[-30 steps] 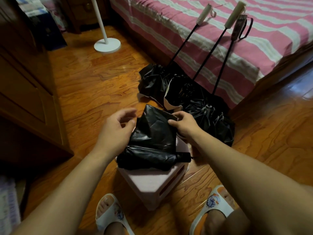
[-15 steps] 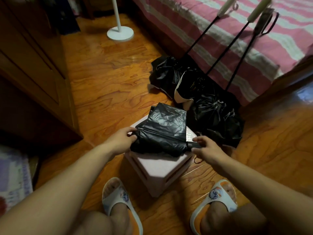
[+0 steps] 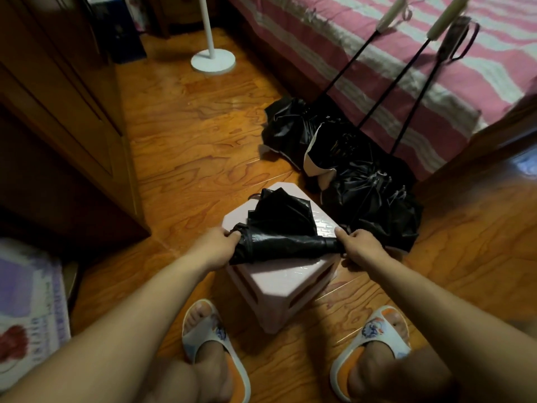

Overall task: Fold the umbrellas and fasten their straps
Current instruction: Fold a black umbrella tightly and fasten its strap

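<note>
A black folding umbrella point(image 3: 286, 238) lies across a pink plastic stool point(image 3: 287, 282), its canopy half rolled with a loose flap fanning away from me. My left hand point(image 3: 216, 247) grips its left end. My right hand point(image 3: 359, 245) pinches its right end. Three more black umbrellas point(image 3: 348, 158) lie collapsed but unfolded on the floor beyond the stool, their long shafts leaning on the bed with two cream handles point(image 3: 390, 14) and one dark handle point(image 3: 454, 34) on the cover.
A bed with a pink and white striped cover point(image 3: 363, 53) fills the far right. A dark wooden wardrobe point(image 3: 58, 112) stands on the left. A white round lamp base point(image 3: 213, 61) sits at the back. My feet in white slippers point(image 3: 212, 338) flank the stool.
Both hands left the canopy's upper flap and moved to the two ends of the umbrella. The bundle is now rolled tighter along its length. The camera view shifted back and down.
</note>
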Demonstrator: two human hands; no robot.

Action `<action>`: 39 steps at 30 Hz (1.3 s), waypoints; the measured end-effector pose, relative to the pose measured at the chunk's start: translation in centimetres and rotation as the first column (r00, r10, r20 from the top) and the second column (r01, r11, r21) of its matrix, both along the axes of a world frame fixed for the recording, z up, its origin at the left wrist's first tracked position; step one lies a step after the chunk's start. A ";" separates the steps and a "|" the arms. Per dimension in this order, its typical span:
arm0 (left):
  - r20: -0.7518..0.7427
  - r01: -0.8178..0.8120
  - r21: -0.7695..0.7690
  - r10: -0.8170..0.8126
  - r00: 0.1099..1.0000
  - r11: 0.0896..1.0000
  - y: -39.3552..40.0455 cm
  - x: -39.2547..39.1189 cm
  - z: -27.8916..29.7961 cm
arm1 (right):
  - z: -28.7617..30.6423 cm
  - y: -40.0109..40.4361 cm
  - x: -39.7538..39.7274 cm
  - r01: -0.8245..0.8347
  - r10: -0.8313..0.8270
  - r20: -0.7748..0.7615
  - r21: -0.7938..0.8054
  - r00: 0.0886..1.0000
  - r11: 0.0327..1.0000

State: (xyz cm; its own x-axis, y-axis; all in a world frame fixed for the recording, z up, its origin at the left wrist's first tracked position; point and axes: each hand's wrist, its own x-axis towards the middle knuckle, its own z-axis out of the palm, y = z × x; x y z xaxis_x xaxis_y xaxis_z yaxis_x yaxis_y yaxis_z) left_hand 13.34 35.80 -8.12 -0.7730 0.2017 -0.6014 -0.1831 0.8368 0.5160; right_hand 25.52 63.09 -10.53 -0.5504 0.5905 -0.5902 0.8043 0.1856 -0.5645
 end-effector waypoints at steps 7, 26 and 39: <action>-0.354 0.113 -0.035 -0.118 0.928 0.993 2.7 -0.3 0.8 | 4.9 1.3 -2.5 -0.480 0.464 0.131 0.327 0.876 0.814; -0.426 0.148 0.278 -0.017 0.905 0.949 9.3 -2.8 0.0 | 1.3 -0.3 -4.9 -0.034 -0.156 -0.395 -0.433 0.905 0.901; -0.678 0.321 0.137 -0.148 0.720 0.937 9.7 0.0 0.6 | 0.7 -0.9 -5.1 0.058 -0.327 -0.319 -0.631 0.890 0.773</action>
State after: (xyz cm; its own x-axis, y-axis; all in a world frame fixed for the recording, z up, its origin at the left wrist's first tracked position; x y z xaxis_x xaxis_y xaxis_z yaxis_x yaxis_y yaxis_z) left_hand 13.29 45.48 -7.55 -0.8616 0.4937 0.1176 0.4545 0.6476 0.6116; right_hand 20.46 62.23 -9.81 -0.7228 0.3161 -0.6145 0.4705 -0.4262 -0.7727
